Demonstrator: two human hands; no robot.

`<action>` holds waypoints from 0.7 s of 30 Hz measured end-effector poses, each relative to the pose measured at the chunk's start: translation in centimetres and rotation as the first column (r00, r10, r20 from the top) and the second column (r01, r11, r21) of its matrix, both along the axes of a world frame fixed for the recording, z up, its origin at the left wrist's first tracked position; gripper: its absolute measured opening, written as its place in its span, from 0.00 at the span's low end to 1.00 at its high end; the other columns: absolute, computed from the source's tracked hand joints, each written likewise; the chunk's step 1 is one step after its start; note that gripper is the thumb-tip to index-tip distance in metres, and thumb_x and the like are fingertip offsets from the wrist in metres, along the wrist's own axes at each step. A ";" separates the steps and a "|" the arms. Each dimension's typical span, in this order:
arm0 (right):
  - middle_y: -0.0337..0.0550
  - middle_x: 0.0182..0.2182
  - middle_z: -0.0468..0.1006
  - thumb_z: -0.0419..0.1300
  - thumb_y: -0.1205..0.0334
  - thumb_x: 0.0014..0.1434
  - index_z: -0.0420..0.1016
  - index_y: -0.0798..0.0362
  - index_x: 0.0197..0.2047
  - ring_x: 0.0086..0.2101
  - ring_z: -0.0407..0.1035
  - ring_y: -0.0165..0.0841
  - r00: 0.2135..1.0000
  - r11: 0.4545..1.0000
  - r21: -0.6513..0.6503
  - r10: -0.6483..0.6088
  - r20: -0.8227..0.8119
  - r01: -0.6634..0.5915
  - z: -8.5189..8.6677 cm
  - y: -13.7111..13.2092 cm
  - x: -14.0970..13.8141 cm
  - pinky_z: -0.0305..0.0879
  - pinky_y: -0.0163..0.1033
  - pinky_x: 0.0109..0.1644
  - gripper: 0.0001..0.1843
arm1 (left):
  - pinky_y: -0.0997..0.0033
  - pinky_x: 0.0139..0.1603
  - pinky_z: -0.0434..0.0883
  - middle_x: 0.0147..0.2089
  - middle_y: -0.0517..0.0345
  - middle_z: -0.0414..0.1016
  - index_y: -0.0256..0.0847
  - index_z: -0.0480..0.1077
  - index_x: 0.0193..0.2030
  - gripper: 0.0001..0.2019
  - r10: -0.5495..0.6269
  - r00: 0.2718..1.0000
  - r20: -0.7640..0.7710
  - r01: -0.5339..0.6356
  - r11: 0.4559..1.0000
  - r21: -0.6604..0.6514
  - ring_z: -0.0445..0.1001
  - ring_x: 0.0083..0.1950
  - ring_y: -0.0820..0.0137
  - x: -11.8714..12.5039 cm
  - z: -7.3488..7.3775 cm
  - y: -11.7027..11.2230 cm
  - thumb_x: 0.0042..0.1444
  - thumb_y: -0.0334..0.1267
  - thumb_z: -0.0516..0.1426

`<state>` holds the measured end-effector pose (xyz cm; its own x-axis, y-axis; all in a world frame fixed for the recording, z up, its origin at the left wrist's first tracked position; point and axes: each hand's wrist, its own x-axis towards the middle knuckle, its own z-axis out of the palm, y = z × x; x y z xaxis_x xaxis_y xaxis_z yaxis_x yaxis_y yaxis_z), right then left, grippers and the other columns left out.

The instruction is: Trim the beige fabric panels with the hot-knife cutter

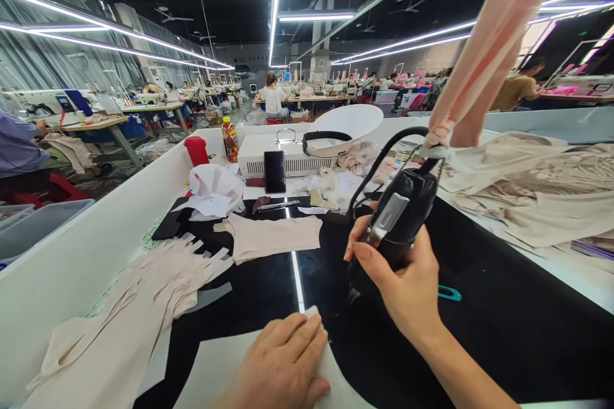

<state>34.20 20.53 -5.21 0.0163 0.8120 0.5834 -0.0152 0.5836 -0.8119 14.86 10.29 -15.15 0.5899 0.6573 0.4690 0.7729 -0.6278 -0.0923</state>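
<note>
My right hand [407, 275] is wrapped round a black corded hand tool [400, 214] with a silver metal plate on its side. The tool is held above the black tabletop, and its lower end is hard to make out. Pink fabric strips [480, 77] are tied at its top and run upward out of view. My left hand [283, 364] lies flat, fingers stretched out, on a white cut panel [215, 364] at the near edge. A pale pink fabric piece [273, 236] lies beyond it, and stacked pale pink pieces [125, 307] are on the left.
Across the back stand a white vented box [254, 160], a phone [275, 171], a drink bottle [229, 140] and a white visor [350, 128]. A pen [278, 205] and teal snips [449, 293] lie on the black surface [503, 307]. Beige fabric [542, 185] is piled right. People sit at sewing machines beyond.
</note>
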 end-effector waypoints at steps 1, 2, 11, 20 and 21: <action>0.37 0.36 0.77 0.70 0.53 0.62 0.68 0.46 0.47 0.29 0.72 0.33 0.998 0.999 0.001 0.044 -0.036 -0.044 -0.2 -0.1 -0.5 0.73 0.41 0.35 0.17 | 0.66 0.52 0.76 0.62 0.52 0.78 0.36 0.73 0.61 0.24 -0.003 1.000 -0.004 0.003 1.000 0.018 0.78 0.57 0.62 0.0 -0.1 0.0 0.73 0.54 0.52; 0.36 0.36 0.76 0.70 0.53 0.63 0.67 0.45 0.49 0.29 0.72 0.32 0.993 0.996 0.000 0.087 -0.082 -0.087 -0.5 -0.3 -1.1 0.73 0.40 0.33 0.17 | 0.66 0.51 0.76 0.62 0.53 0.78 0.36 0.73 0.60 0.24 -0.007 1.000 -0.006 0.008 0.999 0.031 0.78 0.57 0.63 0.0 -0.1 0.0 0.74 0.54 0.51; 0.34 0.34 0.74 0.69 0.49 0.64 0.63 0.44 0.55 0.25 0.70 0.30 0.945 0.975 -0.006 0.213 -0.249 -0.222 -1.6 -1.0 -3.7 0.74 0.38 0.29 0.23 | 0.68 0.50 0.76 0.58 0.56 0.81 0.36 0.75 0.57 0.21 -0.001 0.998 0.067 -0.007 0.992 0.125 0.80 0.55 0.65 0.1 -0.1 -0.1 0.77 0.47 0.47; 0.35 0.35 0.75 0.69 0.54 0.65 0.65 0.45 0.53 0.26 0.71 0.29 0.930 0.970 0.023 0.238 -0.282 -0.241 -2.0 -0.7 -4.3 0.74 0.36 0.28 0.19 | 0.70 0.53 0.74 0.58 0.57 0.81 0.36 0.75 0.56 0.20 -0.011 0.997 0.076 -0.002 0.987 0.163 0.79 0.55 0.66 0.3 -0.1 0.0 0.77 0.45 0.48; 0.35 0.35 0.75 0.69 0.55 0.65 0.66 0.44 0.52 0.26 0.71 0.29 0.928 0.970 0.033 0.241 -0.284 -0.242 -2.1 -0.7 -4.3 0.74 0.36 0.28 0.18 | 0.70 0.53 0.74 0.57 0.58 0.81 0.36 0.75 0.56 0.20 -0.004 0.996 0.090 -0.011 0.986 0.164 0.78 0.55 0.66 0.4 -0.3 0.0 0.77 0.46 0.47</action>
<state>29.93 19.85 -7.26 -0.0155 0.8134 0.5816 -0.3855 0.5318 -0.7541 15.24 10.26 -15.49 0.5387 0.5687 0.6217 0.7846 -0.6074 -0.1242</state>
